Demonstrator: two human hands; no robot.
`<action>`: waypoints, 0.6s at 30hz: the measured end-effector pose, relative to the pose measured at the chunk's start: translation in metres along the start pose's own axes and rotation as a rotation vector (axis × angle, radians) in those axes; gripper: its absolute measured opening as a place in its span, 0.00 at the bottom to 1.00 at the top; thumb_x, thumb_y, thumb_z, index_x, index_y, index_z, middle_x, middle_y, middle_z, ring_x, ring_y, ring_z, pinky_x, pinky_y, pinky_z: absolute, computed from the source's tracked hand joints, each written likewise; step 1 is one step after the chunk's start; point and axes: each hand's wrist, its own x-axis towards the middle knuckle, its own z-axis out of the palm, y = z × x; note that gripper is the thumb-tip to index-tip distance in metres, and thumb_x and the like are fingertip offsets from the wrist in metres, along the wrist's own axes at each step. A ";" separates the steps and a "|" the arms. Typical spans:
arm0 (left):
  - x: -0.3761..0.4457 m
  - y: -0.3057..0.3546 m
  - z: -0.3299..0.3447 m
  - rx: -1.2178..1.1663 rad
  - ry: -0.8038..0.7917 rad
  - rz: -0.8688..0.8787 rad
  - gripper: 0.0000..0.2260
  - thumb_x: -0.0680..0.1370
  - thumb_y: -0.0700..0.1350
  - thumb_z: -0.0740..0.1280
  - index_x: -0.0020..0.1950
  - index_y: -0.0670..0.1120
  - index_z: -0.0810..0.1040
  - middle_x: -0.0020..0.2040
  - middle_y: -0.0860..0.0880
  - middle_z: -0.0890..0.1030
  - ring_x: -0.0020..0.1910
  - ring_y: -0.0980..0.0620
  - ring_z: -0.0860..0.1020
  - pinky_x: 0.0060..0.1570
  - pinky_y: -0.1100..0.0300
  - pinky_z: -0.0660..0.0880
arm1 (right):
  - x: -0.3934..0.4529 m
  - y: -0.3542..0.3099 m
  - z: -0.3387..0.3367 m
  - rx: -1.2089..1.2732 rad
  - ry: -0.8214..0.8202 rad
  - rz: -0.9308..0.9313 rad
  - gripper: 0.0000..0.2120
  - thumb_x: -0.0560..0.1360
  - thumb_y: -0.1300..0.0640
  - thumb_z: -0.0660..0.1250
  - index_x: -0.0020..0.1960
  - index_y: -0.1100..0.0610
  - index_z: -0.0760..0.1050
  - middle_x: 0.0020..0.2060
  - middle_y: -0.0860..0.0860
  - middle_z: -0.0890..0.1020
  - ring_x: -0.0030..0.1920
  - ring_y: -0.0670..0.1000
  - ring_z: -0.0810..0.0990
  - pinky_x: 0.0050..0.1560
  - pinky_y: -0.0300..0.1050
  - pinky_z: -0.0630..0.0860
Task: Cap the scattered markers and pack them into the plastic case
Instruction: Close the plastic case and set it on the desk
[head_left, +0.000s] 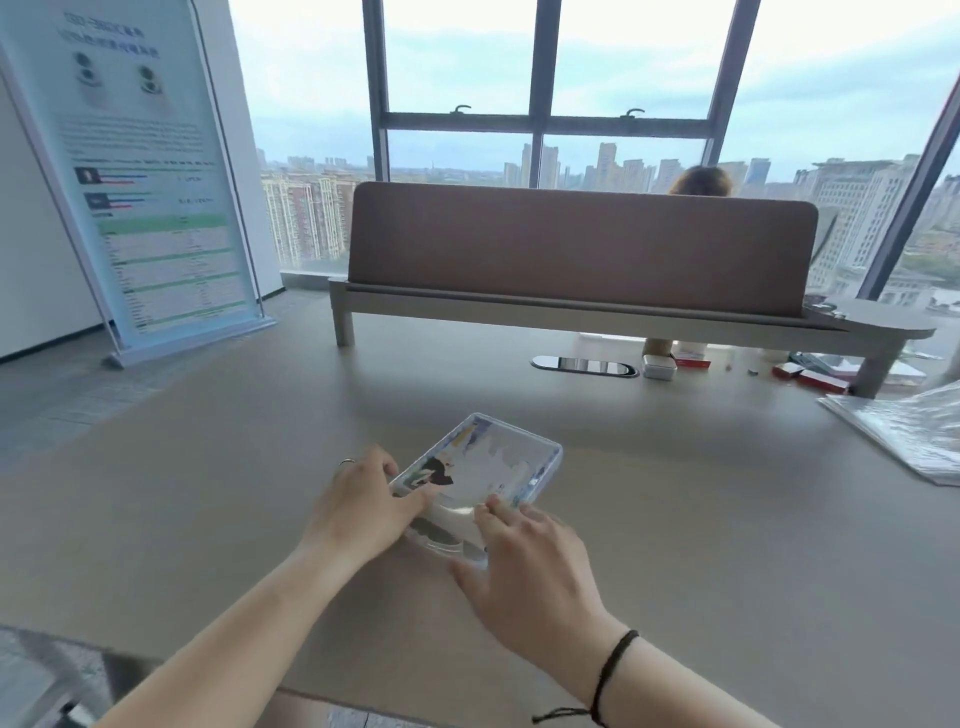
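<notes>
Both hands rest on the closed case, left hand gripping its edge, right hand pressing with relaxed fingers; no markers visible, so packing appears finished, next confirm the latch

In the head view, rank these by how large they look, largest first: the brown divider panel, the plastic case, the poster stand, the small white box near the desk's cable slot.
1. Brown divider panel
2. Poster stand, though it stands further off, so true size is unsure
3. Plastic case, partly covered by both hands
4. Small white box
</notes>
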 end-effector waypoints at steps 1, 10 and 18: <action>-0.003 -0.003 -0.005 0.018 -0.010 -0.033 0.23 0.67 0.68 0.72 0.48 0.53 0.71 0.47 0.51 0.77 0.46 0.49 0.74 0.43 0.56 0.69 | -0.004 -0.010 0.000 -0.043 -0.004 -0.035 0.27 0.73 0.35 0.58 0.55 0.53 0.83 0.51 0.49 0.86 0.50 0.54 0.84 0.49 0.49 0.81; -0.036 -0.017 -0.048 0.061 -0.206 -0.130 0.21 0.75 0.63 0.67 0.34 0.47 0.77 0.31 0.46 0.84 0.27 0.52 0.80 0.35 0.60 0.76 | 0.045 0.015 -0.029 0.094 -0.077 0.152 0.24 0.75 0.35 0.63 0.63 0.48 0.78 0.59 0.46 0.81 0.61 0.52 0.78 0.55 0.45 0.74; -0.035 -0.022 -0.046 -0.123 -0.336 -0.197 0.17 0.78 0.50 0.67 0.33 0.40 0.78 0.25 0.45 0.81 0.25 0.46 0.80 0.28 0.60 0.79 | 0.107 0.053 -0.007 0.248 -0.324 0.422 0.25 0.68 0.39 0.74 0.30 0.57 0.69 0.25 0.49 0.71 0.27 0.51 0.69 0.29 0.41 0.64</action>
